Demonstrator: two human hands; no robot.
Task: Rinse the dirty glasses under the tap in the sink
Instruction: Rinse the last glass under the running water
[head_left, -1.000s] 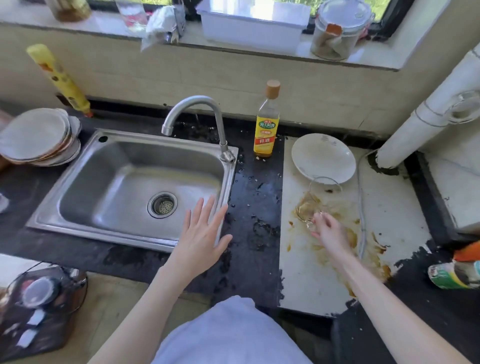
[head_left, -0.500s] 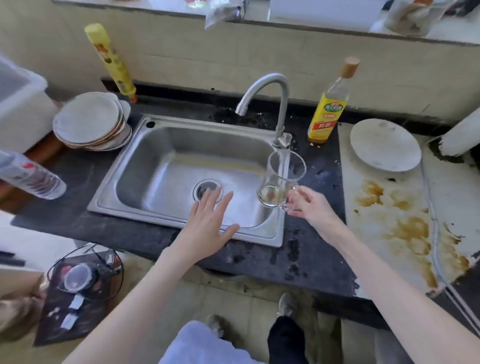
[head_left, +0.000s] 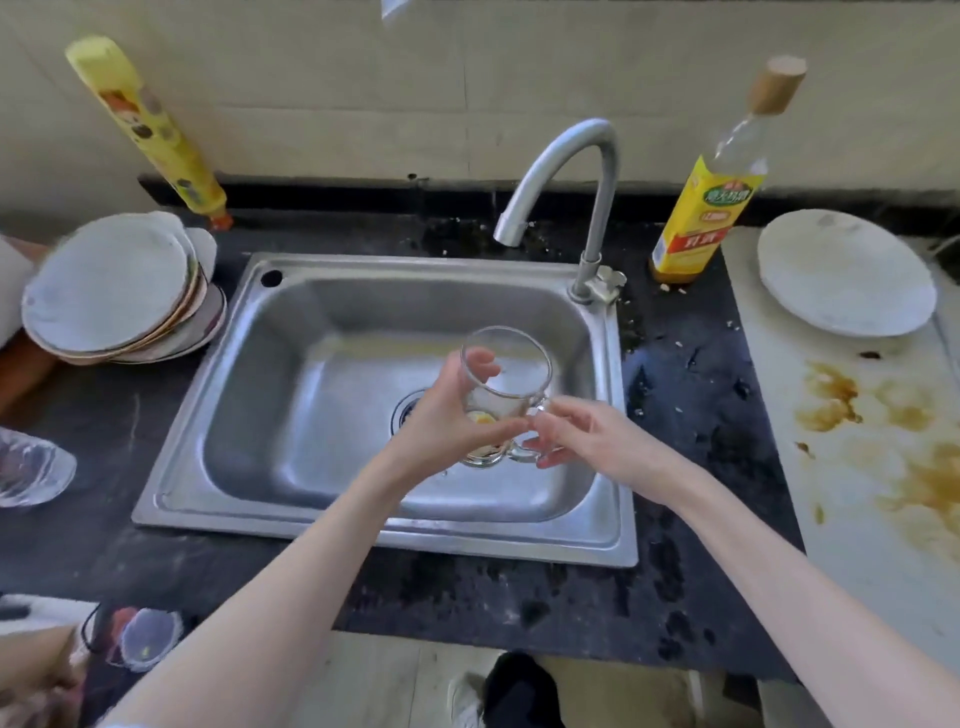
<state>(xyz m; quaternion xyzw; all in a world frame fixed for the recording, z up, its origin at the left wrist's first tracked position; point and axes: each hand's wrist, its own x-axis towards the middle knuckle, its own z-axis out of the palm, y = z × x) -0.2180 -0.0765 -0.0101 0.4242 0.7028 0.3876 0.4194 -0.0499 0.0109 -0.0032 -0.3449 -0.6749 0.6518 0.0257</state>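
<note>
A clear glass mug (head_left: 511, 382) with yellowish dregs at its bottom hangs over the steel sink (head_left: 291, 364), above the drain. My left hand (head_left: 447, 415) wraps round its body from the left, fingers showing through the glass. My right hand (head_left: 587, 434) pinches the mug's handle on the right. The curved tap (head_left: 563, 171) stands at the sink's back right, its spout above and behind the mug. No water runs from it.
A stack of dirty plates (head_left: 114, 291) sits left of the sink, a yellow bottle (head_left: 150, 124) leans on the wall behind it. An oil bottle (head_left: 711, 202) and a white plate (head_left: 847, 273) stand to the right, beside brown stains (head_left: 883, 415) on the white counter.
My right hand carried the mug from the stained counter leftward over the sink. My left hand, open above the sink's front edge before, now grips the mug's body.
</note>
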